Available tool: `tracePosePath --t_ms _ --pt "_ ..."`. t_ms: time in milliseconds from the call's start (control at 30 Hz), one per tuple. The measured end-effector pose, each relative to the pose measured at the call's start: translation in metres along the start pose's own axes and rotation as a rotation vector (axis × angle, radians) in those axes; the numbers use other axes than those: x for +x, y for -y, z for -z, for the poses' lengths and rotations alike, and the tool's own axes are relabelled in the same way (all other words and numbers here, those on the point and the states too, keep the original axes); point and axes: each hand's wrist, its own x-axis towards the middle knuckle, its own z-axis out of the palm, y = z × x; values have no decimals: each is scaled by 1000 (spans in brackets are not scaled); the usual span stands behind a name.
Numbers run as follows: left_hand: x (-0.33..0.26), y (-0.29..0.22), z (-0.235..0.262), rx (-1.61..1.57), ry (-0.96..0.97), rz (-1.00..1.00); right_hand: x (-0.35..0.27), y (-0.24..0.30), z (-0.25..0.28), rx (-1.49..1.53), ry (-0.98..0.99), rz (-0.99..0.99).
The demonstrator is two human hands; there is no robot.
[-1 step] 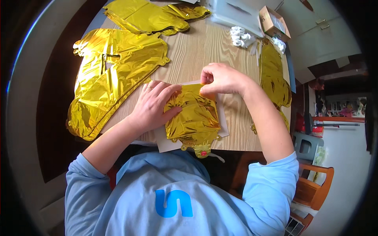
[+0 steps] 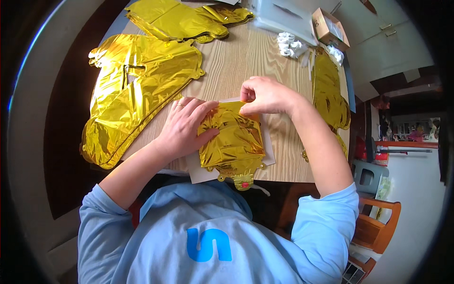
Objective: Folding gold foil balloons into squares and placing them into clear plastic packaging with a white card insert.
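A folded gold foil balloon (image 2: 231, 142) lies on a pale sheet of card (image 2: 268, 149) at the table's near edge. Its tabbed end, with a small red spot, hangs slightly past that edge, beside a thin whitish strip (image 2: 261, 190). My left hand (image 2: 184, 125) rests on the balloon's left side, fingers stretched out and thumb apart. At the far right corner of the folded foil, my right hand (image 2: 269, 96) pinches the balloon between bent fingers and thumb. The fingertips partly hide the corner.
Large flat gold foil balloons (image 2: 142, 90) cover the table's left, with a stack (image 2: 175, 21) behind. Another gold foil piece (image 2: 326, 90) lies along the right edge. White bundles (image 2: 289, 46), clear plastic bags (image 2: 281, 19) and a cardboard box (image 2: 329, 29) sit far right. A wooden chair (image 2: 378, 227) stands right.
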Motion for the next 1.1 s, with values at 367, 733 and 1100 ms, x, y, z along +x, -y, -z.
tracePosePath --t_ms 367,733,1100 --pt "0 -2 2 17 -22 31 14 21 -6 -143 50 -7" --pt "11 -4 11 13 99 78 16 17 -2 68 173 101" --pt "60 -4 27 -485 416 452 -3 1 -11 638 56 142"
